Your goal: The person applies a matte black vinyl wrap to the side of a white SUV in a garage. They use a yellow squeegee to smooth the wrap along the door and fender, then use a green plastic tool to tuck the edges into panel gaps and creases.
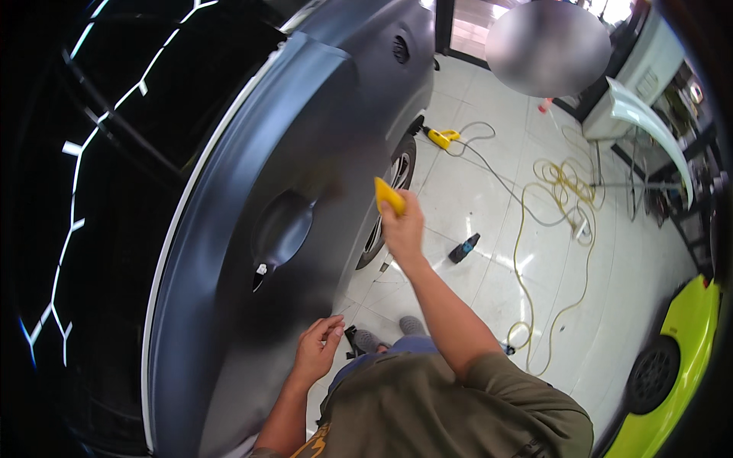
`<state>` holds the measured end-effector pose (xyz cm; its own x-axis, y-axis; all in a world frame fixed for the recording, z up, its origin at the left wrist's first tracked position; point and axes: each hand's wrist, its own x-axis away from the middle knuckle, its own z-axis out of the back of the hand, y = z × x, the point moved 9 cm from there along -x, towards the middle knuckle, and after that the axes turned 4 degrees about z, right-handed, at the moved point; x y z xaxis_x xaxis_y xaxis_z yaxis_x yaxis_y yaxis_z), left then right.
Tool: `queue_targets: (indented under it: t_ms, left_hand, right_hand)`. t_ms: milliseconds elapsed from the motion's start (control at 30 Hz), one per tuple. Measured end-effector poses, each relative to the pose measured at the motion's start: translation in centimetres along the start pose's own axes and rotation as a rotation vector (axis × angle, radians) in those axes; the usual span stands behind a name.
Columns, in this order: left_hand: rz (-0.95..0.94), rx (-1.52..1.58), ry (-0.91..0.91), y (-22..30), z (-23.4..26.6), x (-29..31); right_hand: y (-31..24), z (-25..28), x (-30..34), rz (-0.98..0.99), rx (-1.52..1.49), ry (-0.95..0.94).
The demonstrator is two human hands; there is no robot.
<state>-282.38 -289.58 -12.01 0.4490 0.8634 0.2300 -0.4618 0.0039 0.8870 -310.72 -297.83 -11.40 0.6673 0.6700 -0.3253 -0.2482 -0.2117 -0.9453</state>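
Pinching the yellow squeegee [385, 192] by one end, the right hand [405, 229] leaves its pointed corner exposed, probably so an edge can meet the dark car panel [248, 328] alongside; the left hand [314, 354] is empty, fingers loosely curled near the panel, perhaps for steadying; farther off, a yellow corded tool [443, 138] lies on the floor [489, 286], presumably leaving both hands unburdened.

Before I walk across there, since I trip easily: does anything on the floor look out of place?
Yes. The yellow cord lies in loose, tangled loops across the white floor, and a yellow corded tool lies near the car wheel. Both look left underfoot rather than put away.
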Motion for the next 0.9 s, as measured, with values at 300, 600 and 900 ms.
queue_targets:
  t_ms: [300,600,900]
  left_hand:
    - [-0.009,-0.278,-0.212,-2.2,2.5,-3.0]
    - [0.057,-0.312,-0.294,-6.1,2.8,-3.7]
    - [0.051,-0.354,-0.311,-8.7,2.1,-3.1]
  right_hand:
    - [-2.8,-7.9,-2.6,0.584,0.450,0.256]
    - [-0.4,-5.5,-4.4,0.520,0.342,0.164]
    - [1.0,-5.0,-9.2,0.332,0.440,0.119]
